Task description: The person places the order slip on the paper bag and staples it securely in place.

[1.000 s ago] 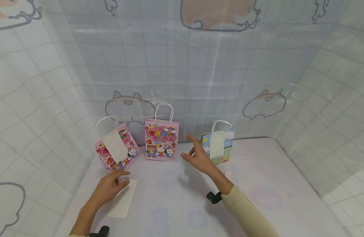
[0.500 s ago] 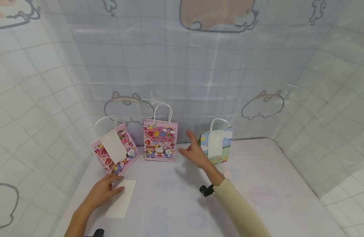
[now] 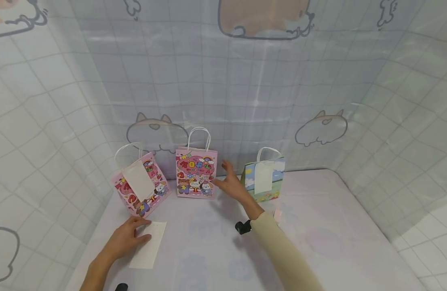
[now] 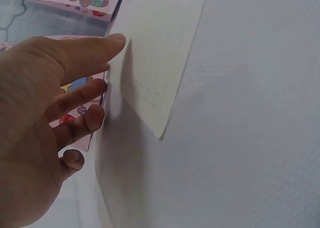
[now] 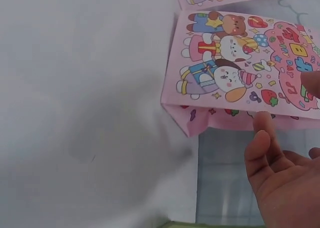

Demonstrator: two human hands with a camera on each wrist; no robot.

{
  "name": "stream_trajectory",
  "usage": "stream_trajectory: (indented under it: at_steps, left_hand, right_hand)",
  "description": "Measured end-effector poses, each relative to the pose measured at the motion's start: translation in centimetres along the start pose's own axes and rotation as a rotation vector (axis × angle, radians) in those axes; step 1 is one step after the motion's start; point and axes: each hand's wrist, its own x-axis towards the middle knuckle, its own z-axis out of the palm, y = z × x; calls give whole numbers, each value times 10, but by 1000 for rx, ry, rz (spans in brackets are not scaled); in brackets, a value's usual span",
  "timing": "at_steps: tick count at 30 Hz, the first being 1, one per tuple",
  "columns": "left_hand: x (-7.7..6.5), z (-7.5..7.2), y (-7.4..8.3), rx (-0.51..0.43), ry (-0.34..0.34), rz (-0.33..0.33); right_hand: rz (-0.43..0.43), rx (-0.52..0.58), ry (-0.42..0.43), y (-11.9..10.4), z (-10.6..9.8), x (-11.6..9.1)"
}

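Note:
My left hand (image 3: 125, 239) is over a white paper card (image 3: 150, 248) that lies on the table. In the left wrist view its thumb (image 4: 97, 50) overlaps the card's edge, and the other fingers are loosely bent. My right hand (image 3: 232, 186) is at the right side of an upright pink paper gift bag (image 3: 196, 178) with cartoon animals and white handles. The right wrist view has the thumb (image 5: 311, 83) in front of the bag's printed face and the fingertips (image 5: 262, 120) at its side, spread apart.
On the left a second pink gift bag (image 3: 161, 178) leans tilted, a white card (image 3: 139, 181) across its front. A blue-green gift bag (image 3: 278, 184) with another white card (image 3: 263, 178) stands right of my right hand. A grid-patterned curtain (image 3: 245, 89) hangs behind.
My right hand has moved left from near the blue-green bag to the middle pink bag's side. My left hand has shifted slightly left and down over the white card.

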Motion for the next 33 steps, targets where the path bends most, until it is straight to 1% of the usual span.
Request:
stream_trajectory:
  at_steps: [3,6,10,12,16,20,27,33]
  left_hand:
    - [1,0,0,-1,1,-1]
    - [2,2,-1,1,8,-21]
    - [5,6,-5,21,11,-39]
    - [6,7,-7,30,13,-36]
    - [8,9,-10,30,26,-29]
    - [7,9,-9,23,44,-30]
    - [3,7,-1,-1,89,2]
    - [2,9,2,-3,94,11]
  right_hand:
    - [7,13,-5,-4,4,5]
    - [17,3,-2,-7,7,11]
    - [5,-25,2,-9,9,16]
    - [-6,-30,-6,-9,9,18]
    - [-10,-70,-18,-8,9,17]
    - [-3,-124,-10,-6,9,15]
    - [-21,-208,-4,-5,10,13]
    - [-56,-245,-12,-4,12,7]
